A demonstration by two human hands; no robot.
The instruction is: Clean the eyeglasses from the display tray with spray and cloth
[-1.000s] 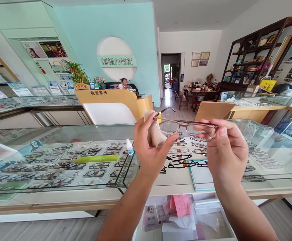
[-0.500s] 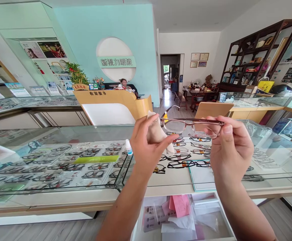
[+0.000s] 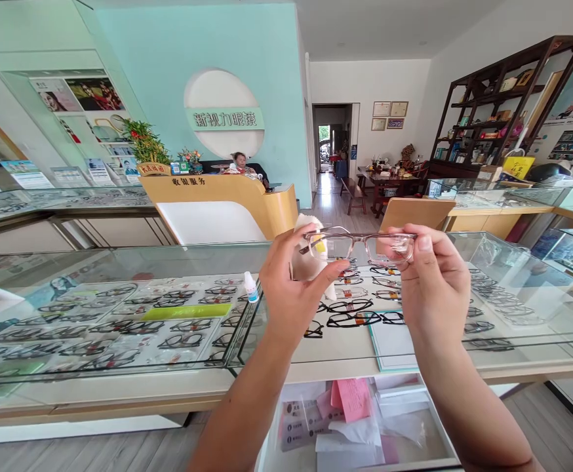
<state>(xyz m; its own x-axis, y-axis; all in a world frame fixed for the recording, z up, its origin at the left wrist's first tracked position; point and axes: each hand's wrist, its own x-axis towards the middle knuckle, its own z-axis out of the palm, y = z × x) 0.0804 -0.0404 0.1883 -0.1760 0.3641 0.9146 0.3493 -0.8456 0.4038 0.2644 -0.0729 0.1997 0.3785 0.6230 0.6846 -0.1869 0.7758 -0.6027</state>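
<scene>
A pair of clear, pinkish-brown eyeglasses is held up above the glass counter, lenses roughly facing me. My right hand pinches the right end of the frame between thumb and fingers. A pale cloth is gripped in my left hand, whose fingers are at the left end of the eyeglasses. Whether those fingers press on the frame is unclear. Behind and below the hands, several spectacle frames lie in rows on the counter. A small white bottle with a blue label stands left of my left hand.
The glass display counter runs across in front of me. Below my hands, an open drawer contains papers and pink slips. Farther off, a person is behind the wooden reception desk. A brown board stands beyond my right hand.
My right hand has moved left with the eyeglasses, closer to my left hand. The frame has turned to face me more squarely, its left end now at my left fingers and cloth.
</scene>
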